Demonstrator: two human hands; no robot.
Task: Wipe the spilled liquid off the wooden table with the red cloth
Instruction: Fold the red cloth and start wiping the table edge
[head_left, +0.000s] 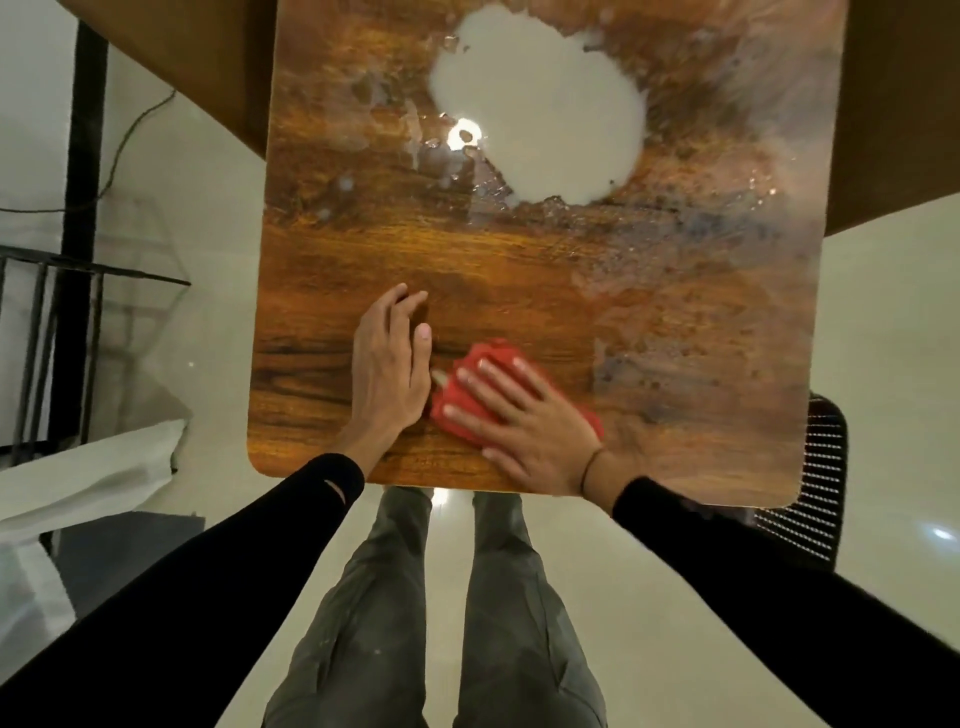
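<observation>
A wooden table (363, 249) fills the middle of the head view. A red cloth (457, 400) lies bunched near the table's front edge. My right hand (524, 415) presses flat on the cloth with its fingers spread and straight. My left hand (389, 364) rests on the wood just left of the cloth, fingers relaxed and pointing away from me. A wide pale patch of spilled liquid (545, 114) shines at the far middle of the table. Wet streaks and droplets (701, 291) spread over the table's right half.
A black mesh chair (815, 478) stands at the table's near right corner. A black metal rack (52, 322) and white cloth (88, 467) are on the floor to the left. My legs (441, 597) stand below the table's front edge.
</observation>
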